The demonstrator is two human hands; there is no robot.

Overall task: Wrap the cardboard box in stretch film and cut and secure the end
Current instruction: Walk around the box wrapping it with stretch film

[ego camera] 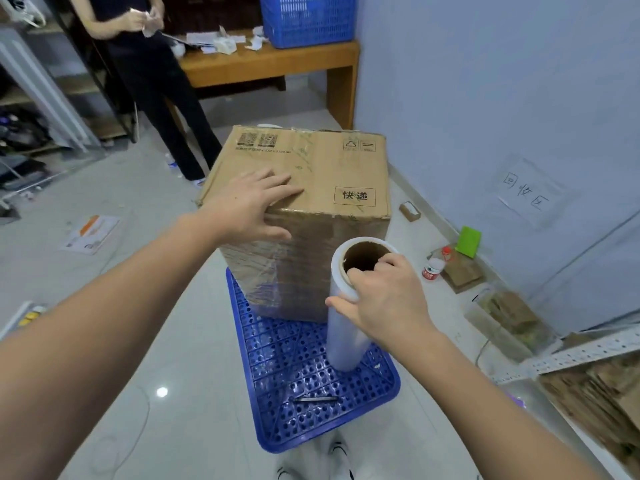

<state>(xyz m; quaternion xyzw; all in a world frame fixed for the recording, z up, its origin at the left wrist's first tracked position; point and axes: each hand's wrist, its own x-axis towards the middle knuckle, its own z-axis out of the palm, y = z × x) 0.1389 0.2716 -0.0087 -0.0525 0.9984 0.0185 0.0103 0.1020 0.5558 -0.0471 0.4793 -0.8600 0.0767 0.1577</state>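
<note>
- Cardboard box [304, 188] stands upright on the far half of a blue perforated plastic pallet [304, 386] on the tiled floor, clear stretch film already covering its near side.
- Stretch film roll [346, 327] stands on end on the pallet just beside the box's near right corner.
- Right hand [384, 299] grips the roll's top, fingers curled over the rim of the cardboard core, thumb against the film.
- Left hand [249, 206] lies flat, fingers spread, on the box's top near-left corner.
- Dark slim tool [315, 399] lies on the pallet's near part.
</note>
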